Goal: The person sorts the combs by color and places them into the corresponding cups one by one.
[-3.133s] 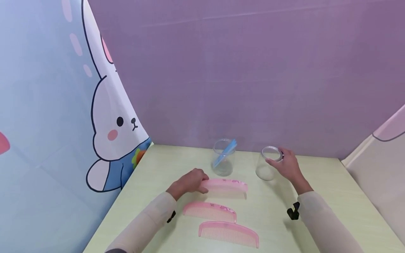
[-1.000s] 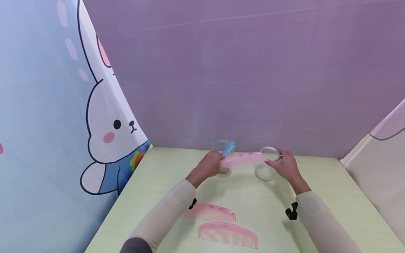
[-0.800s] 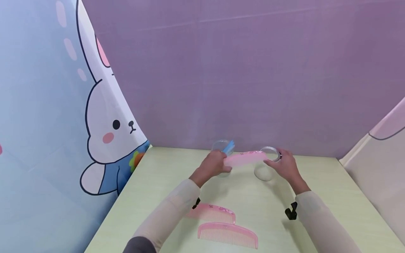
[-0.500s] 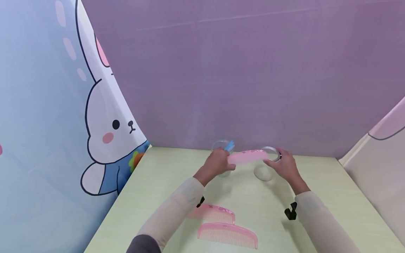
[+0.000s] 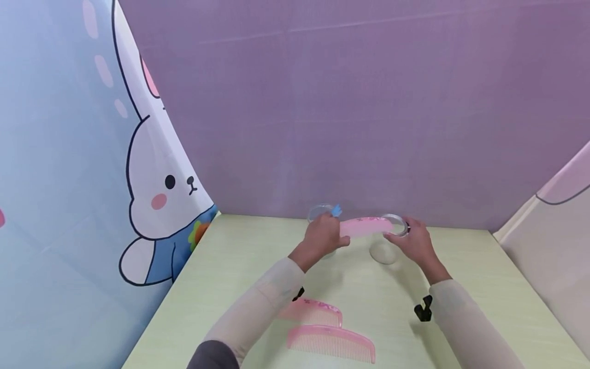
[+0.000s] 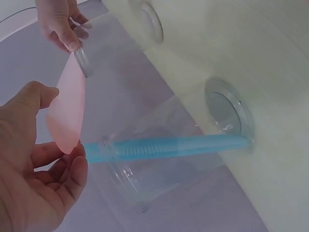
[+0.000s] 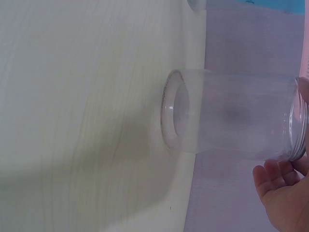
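My left hand (image 5: 321, 237) pinches one end of a pink comb (image 5: 365, 226) above the table; its far end overlaps the mouth of the right clear jar (image 5: 383, 251). My right hand (image 5: 413, 242) holds that jar by its rim, and the right wrist view shows the jar (image 7: 236, 116) upright on the table with nothing in it. Behind my left hand stands a second clear jar (image 5: 318, 210), partly hidden, with a blue comb (image 6: 169, 146) leaning inside it. Two more pink combs lie nearer me, one (image 5: 332, 342) in front of the other (image 5: 318, 311).
The pale table (image 5: 249, 241) meets a purple cloth backdrop (image 5: 322, 113) just behind the jars. A blue cloth with a printed rabbit (image 5: 156, 205) hangs on the left, and a pale cloth (image 5: 553, 266) borders the right side.
My left hand has picked the rearmost pink comb off the table and carried it up and to the right, to the right jar's mouth. My right hand stays on the jar rim.
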Available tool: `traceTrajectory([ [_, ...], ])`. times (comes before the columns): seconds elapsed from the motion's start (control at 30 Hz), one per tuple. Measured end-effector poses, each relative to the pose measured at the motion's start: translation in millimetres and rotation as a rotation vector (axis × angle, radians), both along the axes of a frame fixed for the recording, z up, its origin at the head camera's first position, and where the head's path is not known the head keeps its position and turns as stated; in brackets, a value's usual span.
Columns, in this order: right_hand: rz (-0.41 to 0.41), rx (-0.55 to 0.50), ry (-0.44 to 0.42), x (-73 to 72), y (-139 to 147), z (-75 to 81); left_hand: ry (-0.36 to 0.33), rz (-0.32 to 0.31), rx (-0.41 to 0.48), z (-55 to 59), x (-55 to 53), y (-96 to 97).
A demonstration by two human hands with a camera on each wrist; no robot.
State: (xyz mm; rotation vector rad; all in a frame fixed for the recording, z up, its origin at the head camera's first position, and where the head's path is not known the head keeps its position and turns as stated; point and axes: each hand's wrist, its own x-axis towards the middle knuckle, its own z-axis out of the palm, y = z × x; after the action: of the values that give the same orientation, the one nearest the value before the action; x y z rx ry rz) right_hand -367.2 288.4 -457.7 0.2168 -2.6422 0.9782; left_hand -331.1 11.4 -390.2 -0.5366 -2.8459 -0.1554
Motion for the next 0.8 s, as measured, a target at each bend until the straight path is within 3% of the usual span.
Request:
traceTrajectory([
  [0.33, 0.005, -0.011, 0.004, 1.7, -3, 0.3, 0.117, -0.052, 0.020, 7.3, -3.0, 10.2],
  [0.67, 0.006, -0.029, -0.027, 3.1, -4, -0.2, 0.087, -0.045, 0.073, 21.9, -1.8, 26.8],
  [0.8, 0.013, -0.037, -0.016, 2.9, -5, 0.0, 0.113, -0.084, 0.110, 25.0, -2.6, 32.7],
])
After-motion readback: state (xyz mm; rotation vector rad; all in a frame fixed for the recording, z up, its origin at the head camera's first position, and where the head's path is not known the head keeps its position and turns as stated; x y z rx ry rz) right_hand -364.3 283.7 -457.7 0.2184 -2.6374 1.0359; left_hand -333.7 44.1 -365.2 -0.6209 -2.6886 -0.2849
